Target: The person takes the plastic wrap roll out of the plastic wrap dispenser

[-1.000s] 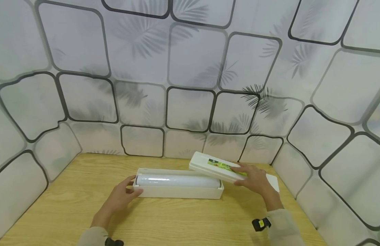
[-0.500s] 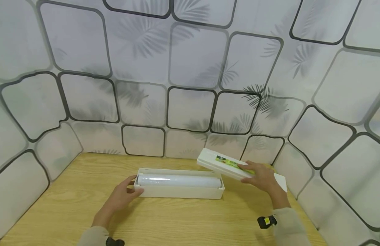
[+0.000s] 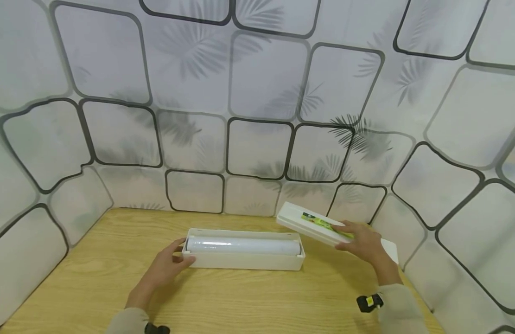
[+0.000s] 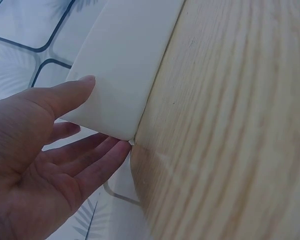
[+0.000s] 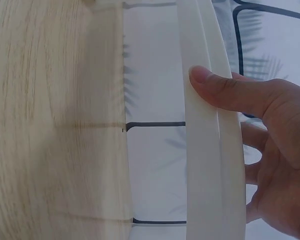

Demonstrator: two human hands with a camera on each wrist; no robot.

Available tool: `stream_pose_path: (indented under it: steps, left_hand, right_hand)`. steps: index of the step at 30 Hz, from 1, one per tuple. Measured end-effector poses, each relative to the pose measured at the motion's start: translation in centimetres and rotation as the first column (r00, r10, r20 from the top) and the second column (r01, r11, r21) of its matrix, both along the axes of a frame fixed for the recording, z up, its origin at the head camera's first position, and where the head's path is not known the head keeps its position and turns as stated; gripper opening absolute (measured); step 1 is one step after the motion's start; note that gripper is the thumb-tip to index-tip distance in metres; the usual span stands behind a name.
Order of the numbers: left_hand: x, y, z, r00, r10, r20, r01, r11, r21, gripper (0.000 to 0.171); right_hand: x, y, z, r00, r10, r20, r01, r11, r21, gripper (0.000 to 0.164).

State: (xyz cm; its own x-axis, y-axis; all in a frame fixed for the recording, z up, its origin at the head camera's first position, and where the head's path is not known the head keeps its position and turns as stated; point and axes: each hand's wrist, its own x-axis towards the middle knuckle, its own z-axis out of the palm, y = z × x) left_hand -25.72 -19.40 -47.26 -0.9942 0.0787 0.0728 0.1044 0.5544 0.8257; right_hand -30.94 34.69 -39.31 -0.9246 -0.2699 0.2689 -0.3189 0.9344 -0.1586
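Note:
A long white box [image 3: 249, 262] stands on the wooden table, its top uncovered, with a shiny roll of plastic wrap [image 3: 244, 245] lying inside. My left hand [image 3: 163, 266] holds the box's left end, thumb on the front wall; the left wrist view shows the thumb [image 4: 80, 92] on the white wall and the fingertips at the end's lower corner. Up and to the right, my right hand [image 3: 361, 241] grips the box's white lid [image 3: 296, 215], which has a green label and tilts down to the right above the table. In the right wrist view the thumb presses the lid's side [image 5: 205, 150].
The wood-grain table [image 3: 240, 301] meets a patterned wall covering [image 3: 257, 148] at the back. Similar covering closes in the left and right sides. Dark wrist cameras [image 3: 370, 302] sit at both sleeves.
My right hand has carried the lid to the right, away from above the box's right end. The left hand and the box have stayed nearly still.

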Motion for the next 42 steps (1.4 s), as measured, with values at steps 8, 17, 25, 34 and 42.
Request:
stream_pose_path:
  steps: [8, 17, 25, 34, 42]
  left_hand:
    - [-0.2, -0.1, -0.3, 1.000, 0.007, 0.000, -0.007, 1.000, -0.001, 0.071]
    - [-0.1, -0.1, -0.3, 1.000, 0.008, -0.001, -0.008, 1.000, 0.002, 0.071]
    - [-0.1, -0.1, -0.2, 1.000, -0.008, -0.007, 0.008, 1.000, 0.013, 0.071]
    - [-0.1, -0.1, -0.4, 1.000, 0.006, 0.001, -0.006, 0.999, 0.033, 0.070]
    - [0.0, 0.0, -0.3, 1.000, -0.002, 0.001, 0.001, 0.999, 0.032, 0.071]
  right_hand:
    - [0.1, 1.1, -0.6, 1.000, -0.014, -0.001, 0.014, 1.000, -0.002, 0.062]
    - [-0.3, 2.0, -1.1, 0.999, -0.031, 0.030, 0.031, 1.000, 0.001, 0.063]
    - [-0.5, 3.4, -2.3, 0.993, -0.071, 0.098, 0.073, 0.997, -0.017, 0.064]
    - [-0.8, 4.6, -3.4, 0.987, -0.094, 0.128, 0.101, 0.994, -0.043, 0.065]
    - [-1.1, 5.2, -4.3, 0.986, -0.101, 0.131, 0.109, 0.993, -0.053, 0.065]
